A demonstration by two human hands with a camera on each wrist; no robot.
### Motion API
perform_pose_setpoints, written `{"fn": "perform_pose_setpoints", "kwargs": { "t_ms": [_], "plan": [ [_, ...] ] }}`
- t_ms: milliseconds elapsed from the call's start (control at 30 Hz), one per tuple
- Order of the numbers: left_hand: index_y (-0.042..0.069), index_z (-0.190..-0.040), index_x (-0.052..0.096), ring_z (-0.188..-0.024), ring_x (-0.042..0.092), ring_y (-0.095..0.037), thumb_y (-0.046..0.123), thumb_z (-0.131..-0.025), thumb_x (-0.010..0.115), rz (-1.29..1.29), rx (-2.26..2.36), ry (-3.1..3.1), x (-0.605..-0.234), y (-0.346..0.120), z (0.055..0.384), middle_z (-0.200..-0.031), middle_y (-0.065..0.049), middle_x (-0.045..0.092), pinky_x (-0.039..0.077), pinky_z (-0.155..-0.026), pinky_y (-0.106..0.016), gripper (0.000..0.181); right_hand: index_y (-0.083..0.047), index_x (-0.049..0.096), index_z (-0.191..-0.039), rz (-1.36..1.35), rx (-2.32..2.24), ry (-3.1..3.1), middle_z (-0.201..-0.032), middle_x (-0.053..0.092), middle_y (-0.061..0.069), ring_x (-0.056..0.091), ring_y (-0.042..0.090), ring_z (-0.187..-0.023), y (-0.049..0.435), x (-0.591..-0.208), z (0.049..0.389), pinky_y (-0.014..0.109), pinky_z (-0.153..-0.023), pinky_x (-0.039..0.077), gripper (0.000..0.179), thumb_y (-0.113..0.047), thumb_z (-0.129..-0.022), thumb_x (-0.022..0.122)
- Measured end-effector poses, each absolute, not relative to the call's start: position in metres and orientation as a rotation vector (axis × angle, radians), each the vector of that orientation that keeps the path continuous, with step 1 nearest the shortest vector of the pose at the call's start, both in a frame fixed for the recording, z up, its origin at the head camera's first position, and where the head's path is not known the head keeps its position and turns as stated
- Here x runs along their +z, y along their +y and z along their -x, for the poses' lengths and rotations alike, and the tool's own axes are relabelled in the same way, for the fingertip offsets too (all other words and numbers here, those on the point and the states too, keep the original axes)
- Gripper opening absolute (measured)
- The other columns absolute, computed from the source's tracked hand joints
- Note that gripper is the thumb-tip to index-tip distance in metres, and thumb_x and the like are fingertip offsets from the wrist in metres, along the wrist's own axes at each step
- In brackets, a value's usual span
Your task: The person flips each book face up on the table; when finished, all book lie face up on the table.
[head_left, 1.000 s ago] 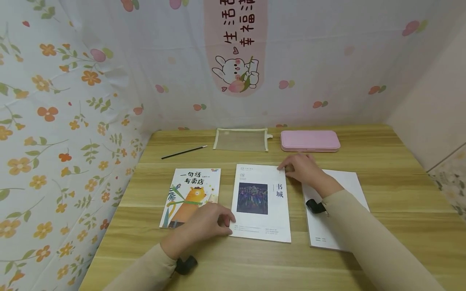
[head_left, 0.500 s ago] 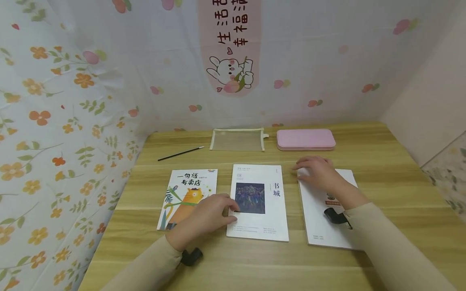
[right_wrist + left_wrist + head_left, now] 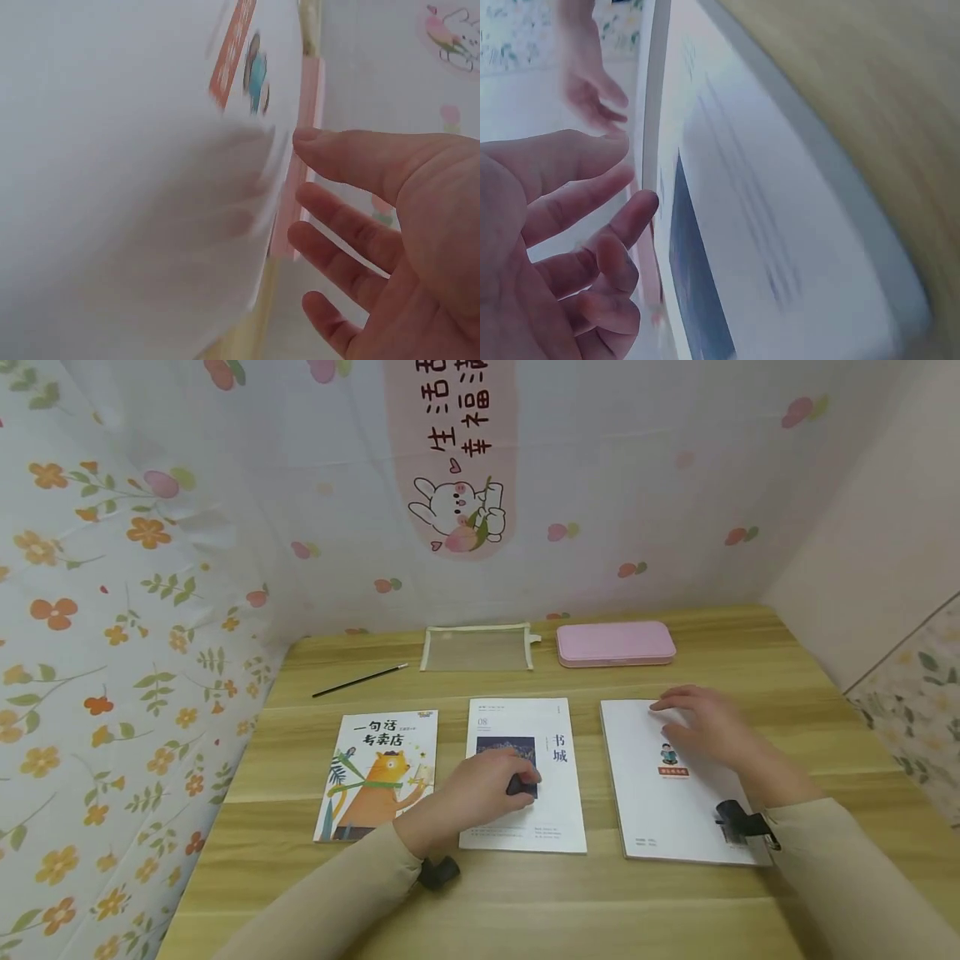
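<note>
Three paper books lie in a row in the head view. My left hand hovers above the middle one, a white magazine with a dark picture, and covers part of that picture. In the left wrist view its fingers bend loosely with nothing between them. Over the upper right part of the white book on the right is my right hand, its fingers spread and relaxed, holding nothing. A shadow of the fingers falls on this cover in the right wrist view. The picture book with an orange cat lies at left.
Along the back of the wooden table are a black pen-like stick, a mesh zip pouch and a pink pencil case. A patterned cloth hangs behind, and floral cloth borders the left side.
My right hand has left the magazine's upper right corner and moved right, over the right book. My left hand has come off the magazine's left edge and moved right above it. The view has shifted slightly.
</note>
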State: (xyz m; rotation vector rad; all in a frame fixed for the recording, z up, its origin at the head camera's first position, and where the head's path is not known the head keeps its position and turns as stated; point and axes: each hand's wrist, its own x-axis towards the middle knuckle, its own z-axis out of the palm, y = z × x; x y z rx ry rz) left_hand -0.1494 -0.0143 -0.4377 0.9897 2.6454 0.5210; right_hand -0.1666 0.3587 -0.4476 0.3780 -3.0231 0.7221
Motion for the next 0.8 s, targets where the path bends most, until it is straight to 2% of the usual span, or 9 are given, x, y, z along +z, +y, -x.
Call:
{"fn": "perform_pose_setpoints", "kwargs": {
  "t_ms": [133, 400, 567, 800],
  "plan": [
    [0.026, -0.117, 0.076, -0.089, 0.061, -0.003, 0.030, -0.091, 0.079, -1.036, 0.518, 2.617, -0.439, 0.007, 0.144, -0.099, 0.012, 0.070, 0.048, -0.077, -0.021, 0.027, 0.000, 0.073, -0.121, -0.367, 0.730, -3.018, -0.137, 0.058, 0.031, 0.049, 0.054, -0.129, 0.377, -0.446, 0.166, 0.071, -0.105, 0.037, 0.030, 0.000, -0.091, 0.073],
    [0.029, -0.128, 0.070, -0.102, 0.066, -0.003, 0.037, -0.087, 0.083, -1.068, 0.521, 2.542, -0.441, 0.041, 0.133, -0.104, 0.017, 0.072, 0.049, -0.077, -0.020, 0.044, 0.000, 0.070, -0.124, -0.378, 0.732, -2.983, -0.136, 0.058, 0.031, 0.051, 0.054, -0.127, 0.413, -0.461, 0.162, 0.071, -0.101, 0.040, 0.036, 0.009, -0.089, 0.070],
    [0.030, -0.128, 0.069, -0.097, 0.064, 0.000, 0.040, -0.086, 0.084, -1.082, 0.497, 2.552, -0.441, 0.057, 0.124, -0.104, 0.017, 0.071, 0.049, -0.074, -0.018, 0.046, 0.001, 0.071, -0.123, -0.427, 0.725, -2.941, -0.132, 0.060, 0.032, 0.054, 0.054, -0.123, 0.428, -0.467, 0.160, 0.067, -0.096, 0.044, 0.040, 0.014, -0.085, 0.071],
    [0.033, -0.128, 0.068, -0.091, 0.059, 0.003, 0.044, -0.084, 0.084, -1.089, 0.487, 2.589, -0.444, 0.073, 0.114, -0.107, 0.016, 0.067, 0.045, -0.071, -0.016, 0.048, 0.003, 0.069, -0.125, -0.471, 0.719, -2.973, -0.133, 0.058, 0.034, 0.052, 0.055, -0.123, 0.439, -0.468, 0.162, 0.068, -0.095, 0.043, 0.045, 0.016, -0.083, 0.071]
  ]
}}
